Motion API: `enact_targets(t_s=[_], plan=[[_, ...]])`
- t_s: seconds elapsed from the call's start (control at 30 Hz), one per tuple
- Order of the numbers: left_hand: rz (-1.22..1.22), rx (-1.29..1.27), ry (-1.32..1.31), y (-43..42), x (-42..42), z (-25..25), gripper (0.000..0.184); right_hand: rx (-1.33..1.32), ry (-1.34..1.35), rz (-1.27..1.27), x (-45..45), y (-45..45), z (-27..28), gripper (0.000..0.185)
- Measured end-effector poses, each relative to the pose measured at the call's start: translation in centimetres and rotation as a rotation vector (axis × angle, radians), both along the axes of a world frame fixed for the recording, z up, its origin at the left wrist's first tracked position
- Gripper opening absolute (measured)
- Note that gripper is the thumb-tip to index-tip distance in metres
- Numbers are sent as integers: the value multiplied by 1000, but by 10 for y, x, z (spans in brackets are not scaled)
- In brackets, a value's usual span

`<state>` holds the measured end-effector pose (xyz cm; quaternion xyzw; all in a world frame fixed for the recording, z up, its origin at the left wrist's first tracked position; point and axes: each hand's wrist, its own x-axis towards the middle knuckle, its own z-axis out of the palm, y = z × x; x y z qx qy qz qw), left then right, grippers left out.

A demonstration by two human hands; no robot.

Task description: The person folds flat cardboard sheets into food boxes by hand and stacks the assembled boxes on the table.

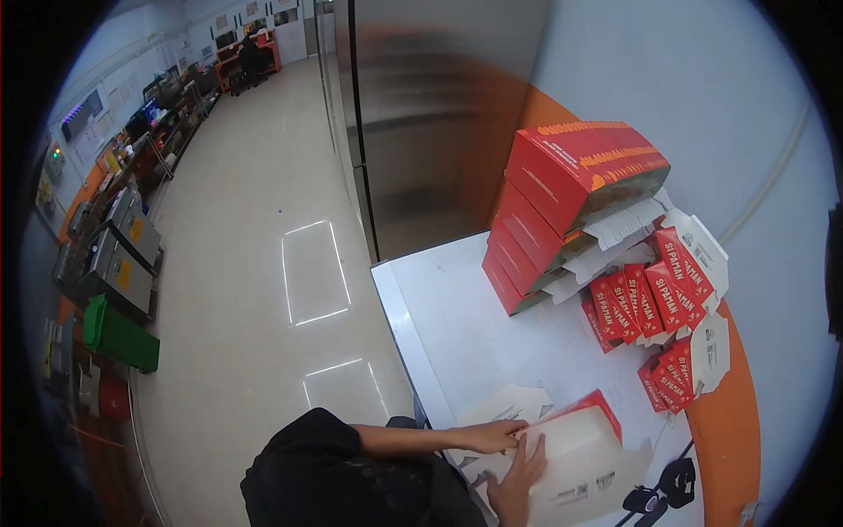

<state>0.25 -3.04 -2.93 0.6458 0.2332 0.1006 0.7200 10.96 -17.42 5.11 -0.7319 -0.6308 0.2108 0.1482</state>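
Now resting R hand [518, 479], fingers apart, on carton [575, 461] at near end of table [448, 334]; touching carton's L edge w/ L hand [493, 436], can't tell if pinched. Hemmed by blk gear [677, 481] R, loose card [509, 402] L, red box stack [546, 189] + small packs [667, 300] beyond. Bare mid-left to table edge.

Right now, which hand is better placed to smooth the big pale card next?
Probably the right hand. It lies along the card's near-left edge with fingers spread, whereas the left hand has its fingers bunched by the upper-left corner.
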Motion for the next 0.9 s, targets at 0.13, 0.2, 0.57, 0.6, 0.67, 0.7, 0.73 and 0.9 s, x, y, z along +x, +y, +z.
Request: enact_targets(t_s=[0.13, 0.2, 0.57, 0.6, 0.67, 0.7, 0.73, 0.9], plan=[[-156, -161, 68, 15, -22, -5, 76, 251, 221, -186, 24, -11, -63, 41], [-153, -238, 2, 14, -29, -10, 79, 252, 311, -326, 32, -19, -66, 19], [-274, 953, -417, 31, -7, 17, 21, 11, 879, -350, 61, -25, -85, 19], [-257, 976, -447, 31, -6, 17, 15, 68, 951, -380, 59, -25, -84, 20], [-45, 924, -536, 20, 2, -6, 11, 51, 922, -411, 68, -29, -89, 24], [58, 897, -579, 16, 4, -7, 9, 47, 908, -426, 68, -27, -86, 27], [46, 930, -558, 14, 5, -9, 9, 57, 896, -432, 66, -27, -82, 29], [-62, 936, -538, 4, 2, 7, 10, 211, 840, -410, 56, -25, -54, 33]])
